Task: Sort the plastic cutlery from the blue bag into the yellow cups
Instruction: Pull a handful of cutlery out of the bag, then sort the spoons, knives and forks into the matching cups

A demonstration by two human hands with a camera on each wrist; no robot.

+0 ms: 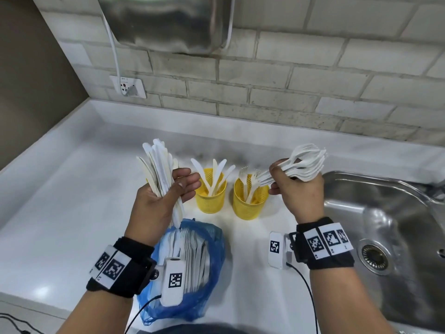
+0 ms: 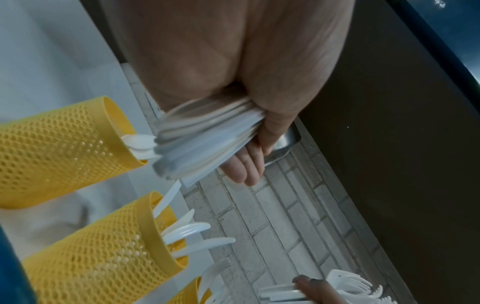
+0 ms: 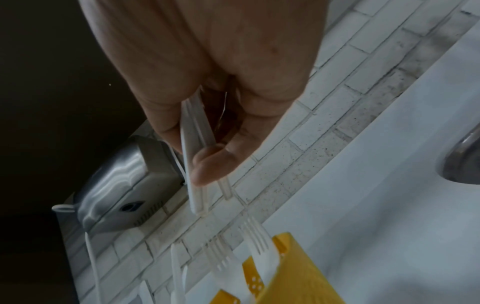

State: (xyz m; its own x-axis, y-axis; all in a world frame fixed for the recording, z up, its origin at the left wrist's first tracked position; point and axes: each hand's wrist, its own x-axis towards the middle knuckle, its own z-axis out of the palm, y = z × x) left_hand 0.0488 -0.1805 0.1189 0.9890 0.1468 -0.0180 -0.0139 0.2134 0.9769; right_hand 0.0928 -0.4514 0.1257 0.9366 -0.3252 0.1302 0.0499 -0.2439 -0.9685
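My left hand (image 1: 178,189) grips a thick bundle of white plastic knives (image 1: 159,169), blades up, above the blue bag (image 1: 214,256); the same bundle (image 2: 207,144) fills the left wrist view. My right hand (image 1: 277,179) grips a stack of white forks (image 1: 308,162) with their tines pointing right, just above the right yellow cup (image 1: 250,203); that cup holds forks. The left yellow cup (image 1: 212,196) holds knives. A third yellow cup (image 2: 64,148) shows in the left wrist view and is mostly hidden behind my left hand in the head view. The bag still holds white cutlery.
A steel sink (image 1: 385,213) lies to the right of the white counter (image 1: 72,213). A steel wall unit (image 1: 168,22) hangs on the brick wall, with a cable down to a socket (image 1: 127,86). Black cables run off both wrist cameras.
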